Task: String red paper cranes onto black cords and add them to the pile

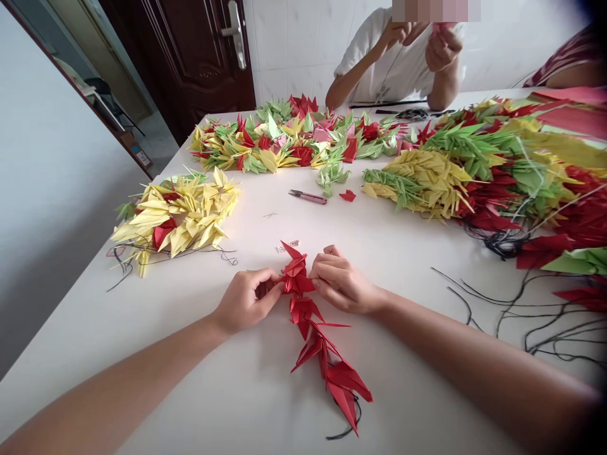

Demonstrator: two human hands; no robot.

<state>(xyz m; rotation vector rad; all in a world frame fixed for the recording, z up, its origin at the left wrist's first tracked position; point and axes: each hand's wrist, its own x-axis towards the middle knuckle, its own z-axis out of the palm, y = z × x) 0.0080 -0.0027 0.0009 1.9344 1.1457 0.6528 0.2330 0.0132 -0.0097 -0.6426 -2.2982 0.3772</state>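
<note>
A string of red folded paper cranes (303,309) runs down the white table (227,385) in front of me, with a black cord end (356,417) showing at its near end. My left hand (249,294) pinches a wing of one crane near the far end between thumb and fingers. From the other side, my right hand (344,278) has its fingers closed on the same crane's opposite wing. Just beyond my hands lie small printed paper slips (289,246). Further off is a pair of thread snips (308,197), with a loose red paper piece (348,196) beside it.
A coiled yellow crane string (199,215) lies at left. Multicoloured crane strings (284,139) line the far side, and more are heaped with yellow cranes (422,180) at right, trailing black cords (516,316). Across the table sits a person in a white shirt (403,69); another person's sleeve (569,60) shows far right.
</note>
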